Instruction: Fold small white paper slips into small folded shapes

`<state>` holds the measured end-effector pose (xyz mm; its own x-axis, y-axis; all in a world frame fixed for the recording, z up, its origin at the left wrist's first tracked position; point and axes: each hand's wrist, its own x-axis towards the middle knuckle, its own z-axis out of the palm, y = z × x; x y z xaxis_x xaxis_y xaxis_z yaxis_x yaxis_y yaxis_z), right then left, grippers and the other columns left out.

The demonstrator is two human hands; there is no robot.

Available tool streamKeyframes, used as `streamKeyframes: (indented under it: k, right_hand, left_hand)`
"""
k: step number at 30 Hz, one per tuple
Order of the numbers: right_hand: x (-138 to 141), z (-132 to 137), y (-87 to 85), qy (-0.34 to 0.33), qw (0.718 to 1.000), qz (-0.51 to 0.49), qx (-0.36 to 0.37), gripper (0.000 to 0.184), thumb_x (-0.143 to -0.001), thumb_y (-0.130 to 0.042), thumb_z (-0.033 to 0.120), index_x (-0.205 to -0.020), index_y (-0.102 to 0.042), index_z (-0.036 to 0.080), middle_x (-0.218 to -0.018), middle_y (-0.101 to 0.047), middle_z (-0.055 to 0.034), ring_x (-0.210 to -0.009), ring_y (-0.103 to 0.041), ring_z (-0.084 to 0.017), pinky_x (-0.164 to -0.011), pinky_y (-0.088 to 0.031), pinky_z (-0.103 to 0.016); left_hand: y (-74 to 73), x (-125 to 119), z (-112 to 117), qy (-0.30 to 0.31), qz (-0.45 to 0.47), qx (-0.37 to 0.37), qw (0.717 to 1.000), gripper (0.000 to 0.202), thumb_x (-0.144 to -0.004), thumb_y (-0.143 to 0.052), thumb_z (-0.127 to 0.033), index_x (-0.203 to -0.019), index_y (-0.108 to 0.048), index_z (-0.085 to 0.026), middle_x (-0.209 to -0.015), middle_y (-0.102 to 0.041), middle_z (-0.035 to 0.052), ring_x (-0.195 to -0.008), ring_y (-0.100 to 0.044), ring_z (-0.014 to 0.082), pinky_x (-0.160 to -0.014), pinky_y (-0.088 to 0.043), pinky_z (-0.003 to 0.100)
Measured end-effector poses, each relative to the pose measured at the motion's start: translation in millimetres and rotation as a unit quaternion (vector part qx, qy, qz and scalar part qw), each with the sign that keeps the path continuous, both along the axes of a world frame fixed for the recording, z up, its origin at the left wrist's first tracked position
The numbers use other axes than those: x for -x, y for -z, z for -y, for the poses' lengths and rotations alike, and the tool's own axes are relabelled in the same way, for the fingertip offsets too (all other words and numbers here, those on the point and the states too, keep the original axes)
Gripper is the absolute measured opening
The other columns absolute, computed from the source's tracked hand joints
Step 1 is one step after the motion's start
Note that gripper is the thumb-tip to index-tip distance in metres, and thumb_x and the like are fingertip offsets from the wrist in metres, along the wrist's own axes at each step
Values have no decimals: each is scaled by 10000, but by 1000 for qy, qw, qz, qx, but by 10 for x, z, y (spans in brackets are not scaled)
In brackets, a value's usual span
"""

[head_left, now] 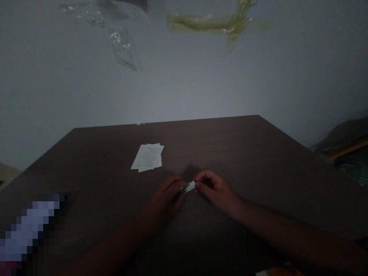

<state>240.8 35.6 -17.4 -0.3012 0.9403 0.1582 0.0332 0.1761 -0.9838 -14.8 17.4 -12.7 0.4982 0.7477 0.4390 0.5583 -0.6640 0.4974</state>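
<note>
Between my two hands, just above the dark table, is a small folded piece of paper (pixel 190 186), pale with a darker part at its left end. My left hand (pixel 169 193) is closed on its left end, the fingers curled over it. Thumb and forefinger of my right hand (pixel 214 188) pinch its right end. Farther off and to the left lies a small stack of printed paper sheets (pixel 147 157), fanned slightly askew, touched by neither hand.
A pixelated bright oblong object (pixel 28 230) lies at the table's left. The brown table (pixel 215 142) ends at a pale wall (pixel 186 84) with peeling tape (pixel 201 23). A small white scrap (pixel 140 124) sits at the back edge. Dark items (pixel 347 149) stand beyond the right edge.
</note>
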Motion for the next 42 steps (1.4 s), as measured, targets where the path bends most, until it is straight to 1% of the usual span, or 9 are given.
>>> streamKeyframes:
  k: [2, 5, 8, 12, 17, 24, 31, 36, 42]
  right_hand:
    - [-52, 6, -33, 1, 993, 71, -99, 100, -1098, -765, 359, -1147, -758, 272, -1046, -781, -40, -956, -753, -223, -871, -641, -376]
    - [-111, 0, -83, -29, 955, 160, -247, 200, -1090, -714, 213, -1271, -762, 283, -1254, -789, -86, -1177, -760, -267, -1039, -647, -453]
    - [-126, -19, -93, -64, 918, 239, -309, 211, -1081, -691, 130, -1217, -771, 270, -1294, -774, -99, -1245, -748, -279, -1079, -653, -469]
    - [-109, -39, -52, -69, 899, 288, -322, 229, -1045, -715, 65, -1195, -761, 231, -1240, -773, -100, -1190, -756, -273, -1041, -668, -440]
    - [-107, -78, -8, -82, 886, 311, -335, 220, -1068, -736, 66, -1222, -768, 221, -1206, -775, -97, -1160, -757, -270, -1014, -667, -418]
    - [-112, -130, 17, -95, 898, 294, -313, 241, -1067, -732, 61, -1209, -789, 247, -1186, -772, -87, -1129, -759, -274, -987, -663, -429]
    - [-122, -152, -9, -99, 899, 306, -296, 170, -1053, -794, 101, -1128, -794, 254, -1134, -768, -68, -1103, -741, -266, -983, -649, -413]
    - [-139, -149, -57, -104, 884, 331, -315, 77, -1077, -815, 160, -1071, -795, 234, -1083, -754, -67, -1063, -723, -263, -972, -638, -426]
    - [-151, -115, -63, -108, 863, 347, -351, 120, -1082, -819, 165, -1148, -833, 264, -1144, -774, -74, -1074, -718, -270, -992, -628, -450]
  left_hand:
    - [18, 5, -31, 17, -7, -17, 1000, 447, -1030, -642, -13, -1389, -738, -263, -1362, -800, 85, -1213, -812, 255, -1062, -724, 405]
    - [10, -3, -57, 49, 10, -68, 996, 441, -1022, -639, -2, -1372, -732, -253, -1305, -810, 86, -1176, -807, 262, -1025, -731, 409]
    - [-18, -8, -57, 57, 13, -73, 996, 417, -1033, -632, 5, -1344, -744, -249, -1288, -822, 85, -1173, -809, 264, -1034, -727, 413]
    - [-9, 12, -56, 64, 0, -50, 997, 379, -1028, -656, 1, -1292, -758, -252, -1321, -827, 79, -1199, -819, 258, -1066, -723, 400]
    - [17, 56, -92, 55, 2, -1, 999, 437, -985, -671, 13, -1315, -773, -254, -1352, -829, 85, -1237, -827, 259, -1105, -718, 418]
    - [-70, 81, -117, 39, 9, 33, 999, 326, -1021, -697, -30, -1246, -789, -247, -1353, -821, 79, -1228, -843, 258, -1095, -722, 419]
    - [-46, 116, -146, 51, -16, 46, 997, 356, -1014, -660, -4, -1218, -795, -263, -1329, -847, 66, -1190, -858, 246, -1077, -725, 397]
    - [-47, 140, -151, 63, -33, 47, 996, 267, -1042, -660, -38, -1127, -795, -252, -1296, -853, 59, -1149, -859, 233, -1052, -720, 368]
    - [-75, 85, -99, 67, -48, 50, 995, 292, -1105, -579, -44, -1177, -778, -245, -1268, -851, 53, -1104, -852, 216, -1010, -705, 332]
